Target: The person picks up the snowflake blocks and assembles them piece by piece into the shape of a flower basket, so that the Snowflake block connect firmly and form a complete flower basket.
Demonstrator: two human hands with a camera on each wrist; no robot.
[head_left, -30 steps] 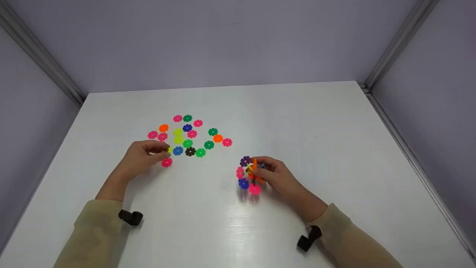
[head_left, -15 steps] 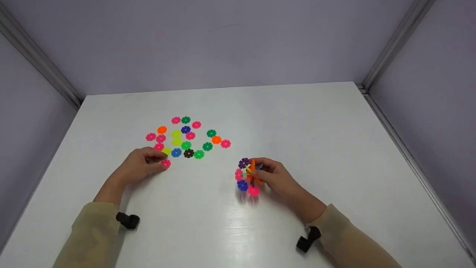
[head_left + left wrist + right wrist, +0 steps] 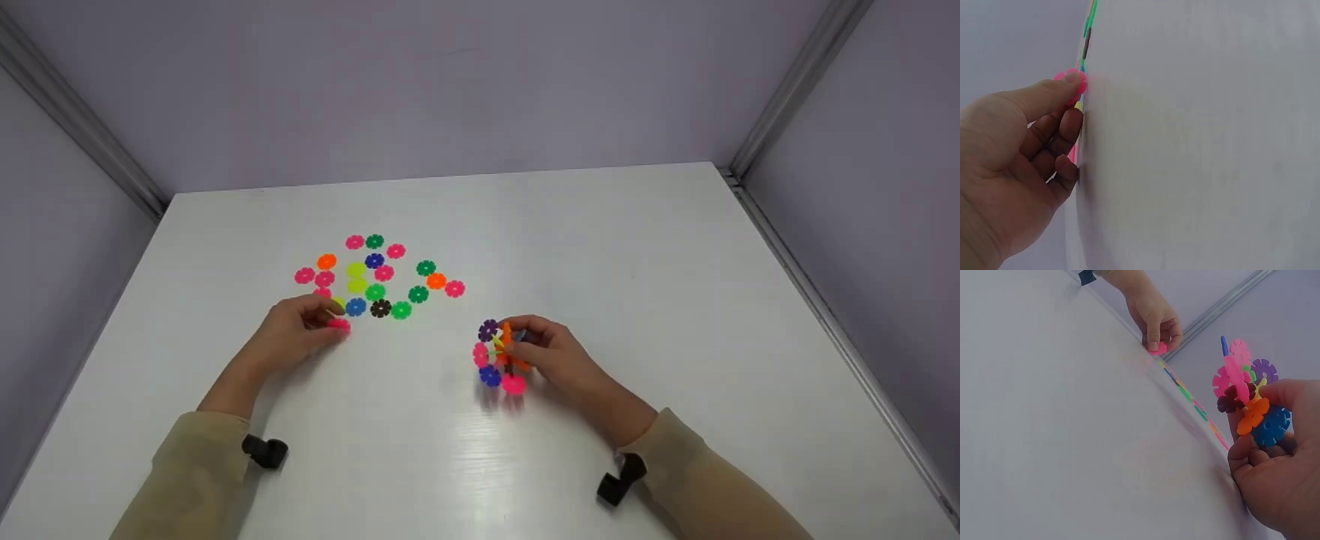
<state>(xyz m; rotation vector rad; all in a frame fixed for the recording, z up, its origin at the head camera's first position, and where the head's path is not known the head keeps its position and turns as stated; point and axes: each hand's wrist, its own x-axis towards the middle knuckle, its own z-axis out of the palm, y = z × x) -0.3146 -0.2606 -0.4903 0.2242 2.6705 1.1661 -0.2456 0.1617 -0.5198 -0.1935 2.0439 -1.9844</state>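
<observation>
My left hand [image 3: 300, 334] pinches a pink notched flower-shaped disc [image 3: 340, 327] between thumb and fingers, at the near left edge of a spread of similar discs. In the left wrist view this pink disc [image 3: 1079, 83] shows tilted under the thumb tip. My right hand [image 3: 559, 352] holds a cluster of interlocked flower discs [image 3: 1235, 382], its fingers curled round the orange and blue ones. Pink, purple, dark red and green discs stick out of the cluster at different angles. Beside the left fingertips lie a yellow disc [image 3: 339, 304], partly covered, and a blue disc [image 3: 355, 307].
Several loose discs lie flat on the white table [image 3: 637, 262], among them a black one [image 3: 381, 308], a green one [image 3: 401, 310] and an orange one [image 3: 436, 281]. Pale panel walls [image 3: 465, 90] enclose the table at the back and sides.
My left hand has come down from the yellow disc to the pink disc nearest me and now pinches it, shifted slightly right. The yellow disc stays on the table. My right hand is nearly still.
</observation>
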